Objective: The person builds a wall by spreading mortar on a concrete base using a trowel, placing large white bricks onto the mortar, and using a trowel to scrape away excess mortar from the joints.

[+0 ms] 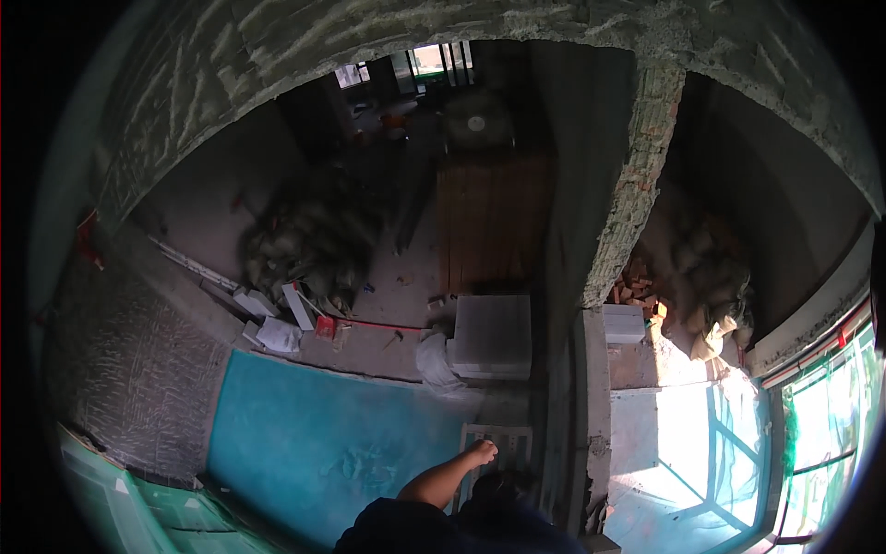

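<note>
My left hand (pixel 482 452) reaches out from a dark sleeve (pixel 378 524) at the lower edge, with the forearm bare. Its fingers are closed, and whatever they may hold is too small to make out. Just beyond and under the hand stands a pale slatted frame (pixel 510 430), perhaps the top of a ladder or stool. I cannot tell whether the hand touches it. Dark shapes fill the area right of the forearm, and my right hand does not show.
Below lies a blue-green coated floor (pixel 323 425). Pale blocks (pixel 492 332) and a white sack (pixel 437 362) sit at its far edge. A rubble heap (pixel 318 231) lies further off. A rough wall end (pixel 595 397) rises at right, before a sunlit floor (pixel 637 434). Green netting (pixel 175 512) hangs lower left.
</note>
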